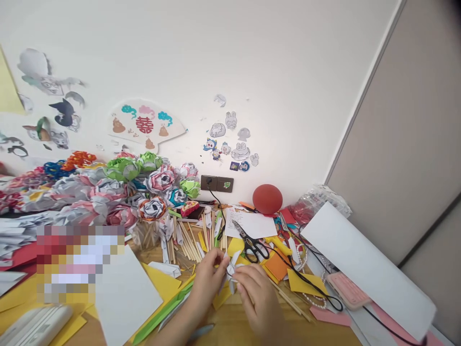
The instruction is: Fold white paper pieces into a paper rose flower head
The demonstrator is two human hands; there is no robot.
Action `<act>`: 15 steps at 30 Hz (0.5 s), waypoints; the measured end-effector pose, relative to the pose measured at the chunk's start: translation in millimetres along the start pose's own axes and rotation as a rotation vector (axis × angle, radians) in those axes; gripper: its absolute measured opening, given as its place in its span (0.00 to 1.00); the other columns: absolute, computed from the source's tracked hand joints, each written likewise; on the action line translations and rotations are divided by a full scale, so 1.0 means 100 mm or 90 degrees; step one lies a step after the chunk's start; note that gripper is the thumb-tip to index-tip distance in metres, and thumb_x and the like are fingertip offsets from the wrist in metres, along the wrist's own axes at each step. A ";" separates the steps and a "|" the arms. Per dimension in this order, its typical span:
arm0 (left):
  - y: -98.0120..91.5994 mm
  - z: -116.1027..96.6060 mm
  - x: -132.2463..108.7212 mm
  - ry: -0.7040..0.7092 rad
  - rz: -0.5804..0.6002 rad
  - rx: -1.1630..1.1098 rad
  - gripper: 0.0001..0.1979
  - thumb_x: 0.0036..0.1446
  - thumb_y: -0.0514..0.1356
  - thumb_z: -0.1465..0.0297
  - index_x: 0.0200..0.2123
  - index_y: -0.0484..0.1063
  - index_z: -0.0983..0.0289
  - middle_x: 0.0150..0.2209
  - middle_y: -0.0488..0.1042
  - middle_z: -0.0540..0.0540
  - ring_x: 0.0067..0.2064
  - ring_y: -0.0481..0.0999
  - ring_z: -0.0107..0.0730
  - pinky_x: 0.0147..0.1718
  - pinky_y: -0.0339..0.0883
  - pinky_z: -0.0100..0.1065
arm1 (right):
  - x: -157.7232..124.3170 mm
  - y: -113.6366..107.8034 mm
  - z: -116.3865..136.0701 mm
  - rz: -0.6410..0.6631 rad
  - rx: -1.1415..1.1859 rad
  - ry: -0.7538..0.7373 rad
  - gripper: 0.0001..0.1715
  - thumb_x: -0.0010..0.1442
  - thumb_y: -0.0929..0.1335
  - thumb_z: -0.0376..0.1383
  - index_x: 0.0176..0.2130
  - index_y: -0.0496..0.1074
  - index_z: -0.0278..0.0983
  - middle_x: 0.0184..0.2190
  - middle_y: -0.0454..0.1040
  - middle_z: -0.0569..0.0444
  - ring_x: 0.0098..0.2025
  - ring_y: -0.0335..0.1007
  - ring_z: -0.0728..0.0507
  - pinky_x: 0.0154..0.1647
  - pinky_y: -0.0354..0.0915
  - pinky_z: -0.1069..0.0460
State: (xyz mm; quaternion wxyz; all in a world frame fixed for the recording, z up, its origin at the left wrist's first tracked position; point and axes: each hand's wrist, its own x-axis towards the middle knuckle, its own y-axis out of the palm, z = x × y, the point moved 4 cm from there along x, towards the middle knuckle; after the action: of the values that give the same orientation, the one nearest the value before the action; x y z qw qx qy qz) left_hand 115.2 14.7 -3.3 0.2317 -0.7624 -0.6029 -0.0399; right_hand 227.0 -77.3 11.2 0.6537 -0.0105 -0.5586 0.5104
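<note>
Both my hands meet low in the middle of the head view over a wooden desk. My left hand and my right hand pinch a small folded white paper piece between their fingertips. The fingers of both hands are closed on it. Just behind the paper lie black-handled scissors and a yellow paper scrap.
A heap of folded paper flowers fills the back left. Wooden sticks, coloured paper scraps, a red ball, a black cable, a pink phone case and a large white sheet crowd the desk. A wall socket sits behind.
</note>
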 end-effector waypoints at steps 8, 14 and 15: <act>0.11 0.00 -0.05 0.001 0.059 -0.027 0.11 0.52 0.55 0.63 0.22 0.63 0.62 0.22 0.63 0.48 0.27 0.63 0.32 0.28 0.57 0.31 | 0.00 0.03 -0.09 0.073 0.053 0.089 0.11 0.59 0.63 0.33 0.44 0.66 0.38 0.41 0.70 0.49 0.44 0.64 0.41 0.45 0.62 0.47; 0.10 0.03 -0.02 -0.035 0.107 -0.086 0.12 0.51 0.55 0.61 0.21 0.64 0.63 0.20 0.62 0.46 0.24 0.62 0.29 0.24 0.57 0.29 | 0.01 -0.01 -0.18 0.104 0.147 0.119 0.12 0.60 0.61 0.30 0.43 0.68 0.39 0.41 0.71 0.50 0.45 0.65 0.44 0.47 0.62 0.49; 0.09 0.03 -0.01 -0.041 0.114 -0.098 0.12 0.50 0.55 0.61 0.22 0.64 0.63 0.20 0.62 0.46 0.24 0.63 0.28 0.24 0.57 0.29 | 0.02 -0.02 -0.19 0.110 0.159 0.113 0.13 0.60 0.61 0.30 0.44 0.68 0.39 0.42 0.71 0.50 0.46 0.65 0.44 0.48 0.62 0.49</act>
State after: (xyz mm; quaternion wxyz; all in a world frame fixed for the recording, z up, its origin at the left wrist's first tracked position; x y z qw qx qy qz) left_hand 122.5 14.0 -8.6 0.1553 -0.8299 -0.5344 -0.0406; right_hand 242.5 -66.2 6.5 0.6505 -0.0226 -0.4280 0.6270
